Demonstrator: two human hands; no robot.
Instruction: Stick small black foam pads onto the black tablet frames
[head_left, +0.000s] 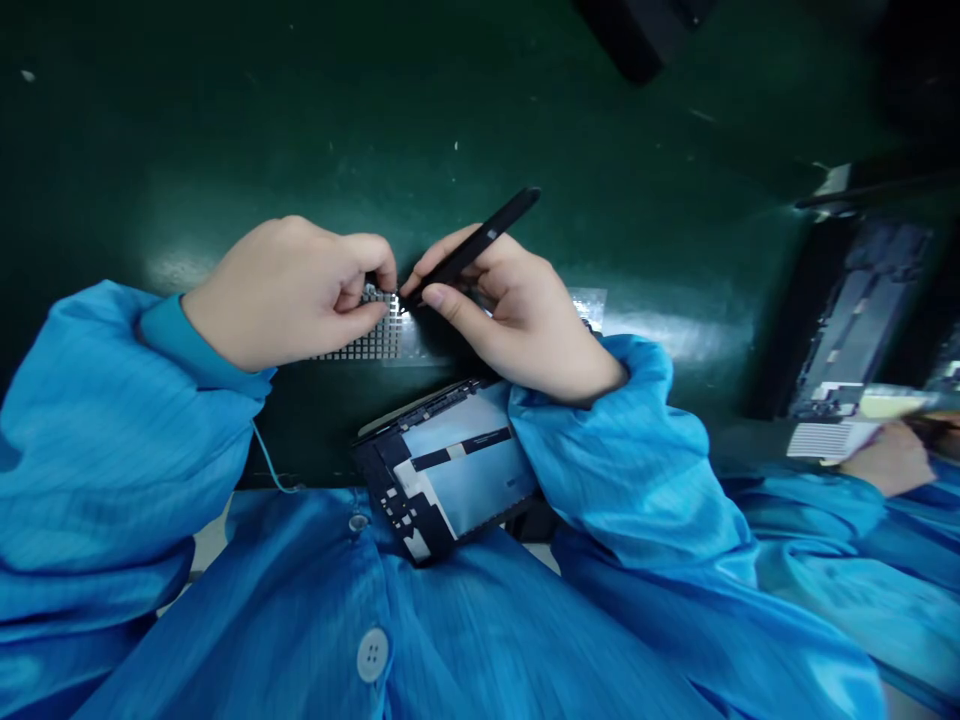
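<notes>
My right hand is closed around black tweezers, held like a pen with the tip pointing down and left. The tip is at the right edge of a sheet of small square pads set out in a grid on a clear backing. My left hand covers much of that sheet, its thumb and forefinger pinched at the upper right corner. Both hands nearly meet there. Below them, a phone-like device with its inside exposed leans tilted at the table edge, partly behind my right sleeve.
A dark green table stretches out ahead. A clear plastic piece lies behind my right wrist. A black object stands at the top. At right are another opened device and a co-worker's hand by a white striped sheet.
</notes>
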